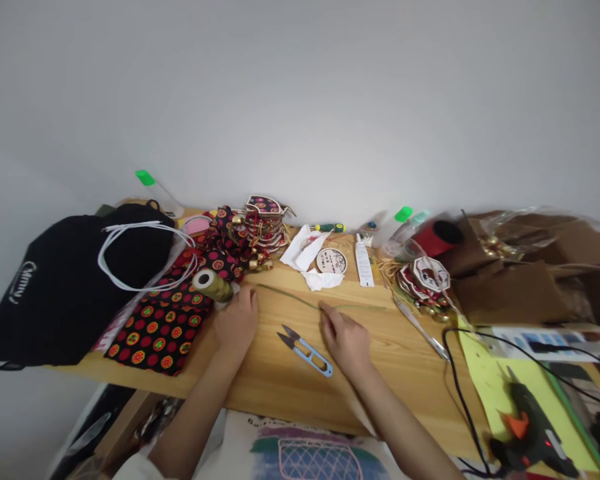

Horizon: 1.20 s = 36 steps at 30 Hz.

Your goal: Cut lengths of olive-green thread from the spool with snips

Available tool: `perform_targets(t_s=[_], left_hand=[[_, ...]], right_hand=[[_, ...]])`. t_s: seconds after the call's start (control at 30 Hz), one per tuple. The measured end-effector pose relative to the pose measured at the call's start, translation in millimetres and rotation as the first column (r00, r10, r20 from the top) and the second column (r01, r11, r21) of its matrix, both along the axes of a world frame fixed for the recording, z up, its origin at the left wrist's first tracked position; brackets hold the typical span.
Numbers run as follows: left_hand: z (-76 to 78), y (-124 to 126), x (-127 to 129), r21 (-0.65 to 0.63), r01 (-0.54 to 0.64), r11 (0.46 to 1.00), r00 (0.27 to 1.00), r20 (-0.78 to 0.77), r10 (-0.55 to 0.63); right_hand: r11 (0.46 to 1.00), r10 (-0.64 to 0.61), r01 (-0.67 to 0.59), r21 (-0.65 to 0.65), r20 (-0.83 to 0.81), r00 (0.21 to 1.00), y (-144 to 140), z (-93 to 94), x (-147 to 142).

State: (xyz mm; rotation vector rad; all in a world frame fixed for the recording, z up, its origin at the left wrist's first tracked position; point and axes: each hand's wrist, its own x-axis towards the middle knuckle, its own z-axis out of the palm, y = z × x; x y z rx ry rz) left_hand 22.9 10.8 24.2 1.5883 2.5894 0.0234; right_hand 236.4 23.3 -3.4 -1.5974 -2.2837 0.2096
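1. Printed shirt front (305,453) lies nearest the lens, below the wooden table (380,373), the landmark for every place noted below.
2. Black bag (65,287) sits on the table's far left end; patterned fabric (160,327) lies just beside it, toward the middle.
3. Left hand (237,321) rests at table centre-left, fingers curled down beside the thread spool (213,285); whether they pinch anything, cannot tell.
4. Right hand (345,340) rests at table centre, fingertips closed on the green cord (300,301).
5. Cord runs flat along the table from the spool side, past the left hand's fingertips, to the right fingertips, with a short tail beyond.
6. Blue snips (305,351) lie on the table between the hands, untouched.
7. Judgement: step in hand is measuring out a length of cord; next move calls for one hand freed to take the snips while the other keeps the cord pinned.
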Motion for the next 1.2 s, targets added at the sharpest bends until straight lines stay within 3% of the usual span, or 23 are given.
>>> perform_targets(t_s=[0.13,0.2,0.27,0.37,0.5,0.67,0.93,1.03,1.2], left_hand=[[12.2,-11,-6,0.053,0.14,0.989,0.99,-0.024,-0.139],[25.7,-21,-13,0.166,0.214,0.963,0.976,-0.006,-0.216],[42.4,-31,-23,0.363,0.225,0.904,0.97,0.006,-0.244],[66.4,-41,-42,0.607,0.107,0.788,0.991,0.001,-0.136],[82.5,-44,-62,0.688,-0.041,0.724,0.999,0.034,0.024],[82.8,-45,-62,0.651,-0.085,0.754,0.995,0.089,0.035],[67.7,-34,-66,0.564,-0.193,0.803,0.931,0.363,-0.031],[61.3,-29,-68,0.527,-0.172,0.832,0.929,0.368,-0.041],[59.0,-27,-70,0.531,-0.161,0.832,0.935,0.352,-0.044]], right_hand=[[1.0,0.004,-0.004,0.006,-0.012,1.0,0,0.5,0],[1.0,-0.001,0.001,0.004,-0.018,1.0,0,1.2,0],[1.0,0.0,0.0,0.002,-0.02,1.0,0,1.6,0],[1.0,0.003,-0.003,0.005,-0.016,1.0,0,1.1,1],[1.0,0.008,-0.008,-0.001,-0.026,1.0,0,-0.5,1],[1.0,0.005,-0.006,-0.017,-0.04,0.999,0,0.2,2],[1.0,0.02,-0.02,-0.001,-0.061,0.998,1,3.3,2],[1.0,0.023,-0.022,0.008,-0.061,0.998,1,2.1,2],[1.0,0.02,-0.021,-0.014,-0.041,0.999,1,1.3,3]])
